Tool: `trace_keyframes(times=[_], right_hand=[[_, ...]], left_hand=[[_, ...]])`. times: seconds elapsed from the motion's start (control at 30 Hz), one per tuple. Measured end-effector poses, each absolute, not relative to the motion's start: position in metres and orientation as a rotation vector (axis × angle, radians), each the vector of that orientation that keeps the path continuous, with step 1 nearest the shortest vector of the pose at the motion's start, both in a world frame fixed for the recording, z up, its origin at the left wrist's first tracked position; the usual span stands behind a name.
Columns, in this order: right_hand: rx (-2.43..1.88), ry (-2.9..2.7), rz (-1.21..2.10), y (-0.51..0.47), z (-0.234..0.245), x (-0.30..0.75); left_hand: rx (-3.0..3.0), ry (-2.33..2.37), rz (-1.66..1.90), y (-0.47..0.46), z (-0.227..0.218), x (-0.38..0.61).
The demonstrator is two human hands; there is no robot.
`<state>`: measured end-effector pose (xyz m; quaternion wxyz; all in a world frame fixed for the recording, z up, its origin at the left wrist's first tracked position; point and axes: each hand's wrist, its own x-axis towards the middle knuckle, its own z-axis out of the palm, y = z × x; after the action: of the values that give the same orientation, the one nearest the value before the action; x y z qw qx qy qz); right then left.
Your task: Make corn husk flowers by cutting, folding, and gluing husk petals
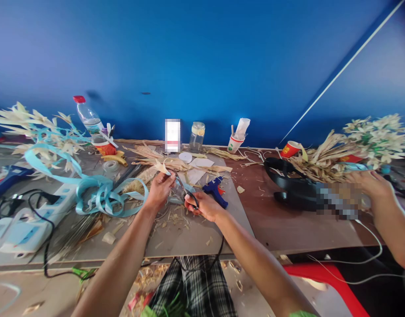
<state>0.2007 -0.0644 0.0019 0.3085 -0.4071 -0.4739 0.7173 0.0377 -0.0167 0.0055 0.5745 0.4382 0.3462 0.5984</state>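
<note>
Pinched in my left hand (160, 189) is a small piece of pale dried husk (162, 167), its pointed tips rising above the fingers. My right hand (204, 206) grips a pair of scissors (191, 199) by the black handles, with the blades angled up and left towards the husk. Whether the blades touch it I cannot tell. Just right of the scissors lies a blue glue gun (216, 192). Left of my left hand a light blue ribbon (100, 193) is heaped in loose loops. Long dried husk strips (189, 166) lie behind both hands.
A white power strip (50, 211) with black cords sits at left. Along the wall stand a bottle (88, 115), a glass jar (197, 137) and a paper cup (236, 143). At right are a black headset-like object (293, 187) and another person's hand (370, 187).
</note>
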Motion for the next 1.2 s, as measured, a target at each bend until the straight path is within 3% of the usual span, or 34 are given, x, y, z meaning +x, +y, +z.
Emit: trace_keyframes(times=[0.73,1.2], right_hand=[[-1.049,-1.259,1.917,-0.062,0.003,0.203],[-1.279,-1.505,1.469,-0.064,-0.007,0.187]], left_hand=[[1.039,0.808,1.339,-0.018,0.011,0.036],[0.878,0.809,1.428,-0.015,0.008,0.036]])
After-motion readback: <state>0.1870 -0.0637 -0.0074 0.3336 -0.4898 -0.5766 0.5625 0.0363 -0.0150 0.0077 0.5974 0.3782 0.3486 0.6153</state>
